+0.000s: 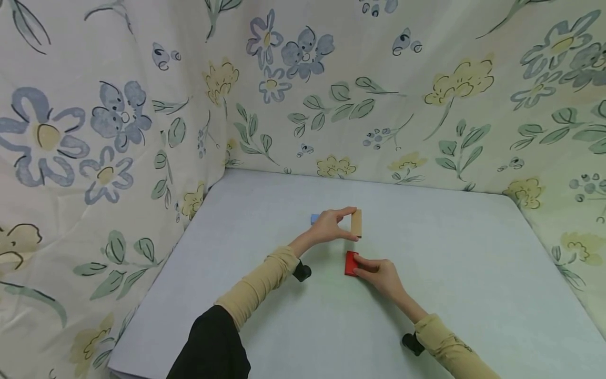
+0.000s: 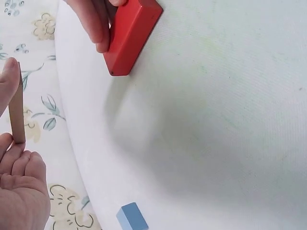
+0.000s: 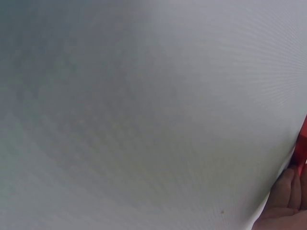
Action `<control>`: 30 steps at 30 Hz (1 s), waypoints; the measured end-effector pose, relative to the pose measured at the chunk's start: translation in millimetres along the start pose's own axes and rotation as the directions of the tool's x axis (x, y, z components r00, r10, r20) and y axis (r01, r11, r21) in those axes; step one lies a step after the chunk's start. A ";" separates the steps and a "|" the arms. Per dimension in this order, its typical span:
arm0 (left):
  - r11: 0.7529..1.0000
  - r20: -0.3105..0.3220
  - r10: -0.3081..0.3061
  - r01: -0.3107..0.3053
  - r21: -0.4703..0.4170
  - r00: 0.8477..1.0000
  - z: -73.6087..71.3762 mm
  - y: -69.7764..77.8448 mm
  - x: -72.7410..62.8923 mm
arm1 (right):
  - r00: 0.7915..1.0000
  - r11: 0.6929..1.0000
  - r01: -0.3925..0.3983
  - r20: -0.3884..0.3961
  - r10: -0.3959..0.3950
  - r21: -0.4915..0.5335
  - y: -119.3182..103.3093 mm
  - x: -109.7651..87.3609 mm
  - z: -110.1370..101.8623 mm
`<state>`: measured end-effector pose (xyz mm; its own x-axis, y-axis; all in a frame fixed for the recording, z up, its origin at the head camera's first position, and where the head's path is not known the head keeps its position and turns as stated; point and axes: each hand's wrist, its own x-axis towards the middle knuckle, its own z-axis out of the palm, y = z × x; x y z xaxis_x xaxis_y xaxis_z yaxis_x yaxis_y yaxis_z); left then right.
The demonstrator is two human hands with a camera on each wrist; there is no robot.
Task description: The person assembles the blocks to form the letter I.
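Right hand: nearly closed, thumb and fingers pinching the red block's right side.
Red block: on the white table.
Left hand: thumb and fingers spread wide, gripping the tan block by its ends.
Tan block: raised, beyond the red one.
Blue block: on the table, partly behind the left hand.

White table; pale floral cloth hanging behind table and at its left and right, blue and yellow flowers, green leaves.
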<state>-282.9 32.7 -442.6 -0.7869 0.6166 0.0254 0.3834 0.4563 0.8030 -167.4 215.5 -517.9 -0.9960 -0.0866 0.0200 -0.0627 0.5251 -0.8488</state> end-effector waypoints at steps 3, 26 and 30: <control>1.000 -0.001 -0.008 0.008 0.004 1.000 1.2 -0.7 0.0 | 1.000 1.000 0.001 -0.003 -0.001 0.000 -0.4 0.0 -0.3; 0.997 0.009 -0.065 0.064 0.050 0.998 12.2 -16.3 3.1 | 1.000 1.000 0.002 -0.005 -0.002 -0.004 -1.8 -0.4 0.0; 0.996 0.002 -0.067 0.066 0.067 0.998 13.7 -16.2 2.7 | 1.000 1.000 0.005 -0.008 -0.005 0.002 -1.2 -0.3 0.1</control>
<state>-284.7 35.7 -463.7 -0.8097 0.5861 -0.0293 0.3621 0.5384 0.7609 -167.0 214.8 -516.9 -0.9962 -0.0824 0.0284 -0.0675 0.5227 -0.8499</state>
